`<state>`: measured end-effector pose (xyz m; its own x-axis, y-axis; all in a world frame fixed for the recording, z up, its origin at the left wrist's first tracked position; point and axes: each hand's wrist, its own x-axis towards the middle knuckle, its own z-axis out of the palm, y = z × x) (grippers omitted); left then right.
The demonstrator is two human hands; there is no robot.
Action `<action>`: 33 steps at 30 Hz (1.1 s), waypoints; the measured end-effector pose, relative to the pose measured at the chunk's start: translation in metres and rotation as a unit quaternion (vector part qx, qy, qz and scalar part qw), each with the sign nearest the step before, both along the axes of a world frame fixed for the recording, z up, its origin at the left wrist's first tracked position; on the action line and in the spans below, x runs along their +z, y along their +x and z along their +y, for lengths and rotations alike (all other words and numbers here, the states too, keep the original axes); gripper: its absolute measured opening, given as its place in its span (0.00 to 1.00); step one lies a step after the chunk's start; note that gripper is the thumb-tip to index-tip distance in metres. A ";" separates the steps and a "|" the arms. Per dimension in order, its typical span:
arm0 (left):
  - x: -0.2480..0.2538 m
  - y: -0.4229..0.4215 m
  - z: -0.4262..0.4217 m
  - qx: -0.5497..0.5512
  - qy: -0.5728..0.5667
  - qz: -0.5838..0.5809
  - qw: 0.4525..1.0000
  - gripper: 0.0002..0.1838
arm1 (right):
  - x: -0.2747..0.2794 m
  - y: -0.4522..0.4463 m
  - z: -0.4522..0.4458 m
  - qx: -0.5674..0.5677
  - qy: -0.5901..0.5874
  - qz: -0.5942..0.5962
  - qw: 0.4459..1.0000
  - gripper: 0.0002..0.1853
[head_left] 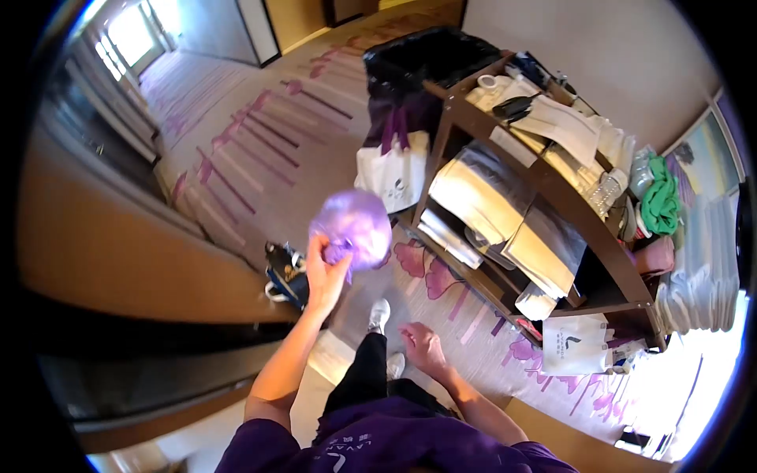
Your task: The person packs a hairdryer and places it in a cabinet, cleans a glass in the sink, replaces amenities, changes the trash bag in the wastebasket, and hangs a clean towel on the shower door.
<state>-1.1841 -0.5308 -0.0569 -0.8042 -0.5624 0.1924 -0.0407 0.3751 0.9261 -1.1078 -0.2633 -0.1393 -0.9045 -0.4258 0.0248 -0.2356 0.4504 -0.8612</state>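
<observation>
While the left hand (pixel 325 277) pinches the gathered neck of a round, translucent purple plastic bag (pixel 361 225) above the grey-brown carpet (pixel 276 201), the right hand (pixel 423 348) hangs low, its grip unclear. Rightward stands a loaded dark-brown wooden cart (pixel 603 244)

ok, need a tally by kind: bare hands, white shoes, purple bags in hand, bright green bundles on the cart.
Bare hands (left hand, right hand): 2
White shoes: 2
Purple bag in hand: 1
Bright green bundle: 1
Total: 6
</observation>
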 end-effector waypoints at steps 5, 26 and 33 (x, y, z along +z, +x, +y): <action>0.130 -0.172 -0.006 -0.025 0.154 0.205 0.966 0.17 | 0.003 -0.040 0.011 0.007 0.050 -0.015 0.999 0.11; 0.103 -0.370 0.190 -0.622 0.070 -0.015 0.780 0.05 | -0.032 0.064 0.093 -0.301 0.017 -0.466 0.832 0.31; 0.138 -0.315 0.320 -0.735 -0.038 0.076 0.673 0.07 | 0.004 0.057 0.129 -0.405 0.097 -0.451 0.789 0.21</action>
